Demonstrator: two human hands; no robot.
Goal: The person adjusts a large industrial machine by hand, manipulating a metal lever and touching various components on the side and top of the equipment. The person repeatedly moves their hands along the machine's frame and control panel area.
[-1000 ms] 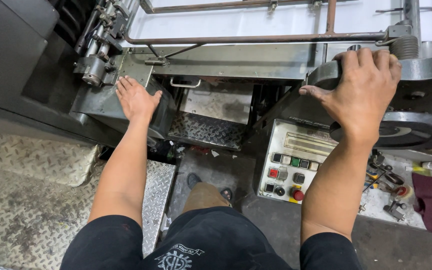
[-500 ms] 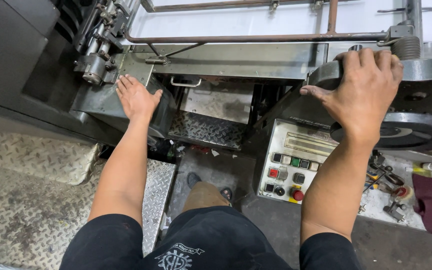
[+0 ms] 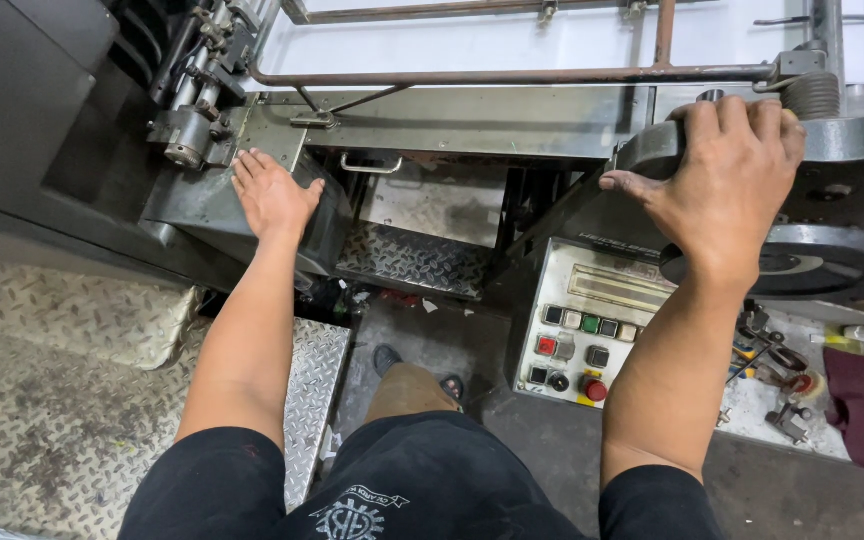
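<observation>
**Both hands braced on a machine**

The left hand (image 3: pixel 274 195) is laid flat on a grey housing (image 3: pixel 202 205), fingers pressed together and pointing away, thumb out to the side; nothing is gripped, so it is judged to serve as a prop for the lean. The right hand (image 3: pixel 727 185) is curled over the rounded edge of a grey guard (image 3: pixel 652 150) on the machine's right side, fingers closed over its top, thumb spread along the near face. The guard looks worn, dull metal, set above a dark wheel (image 3: pixel 812 262) and a panel (image 3: pixel 587 330) of coloured buttons. Small tools (image 3: pixel 777 365) are scattered beside the panel
</observation>
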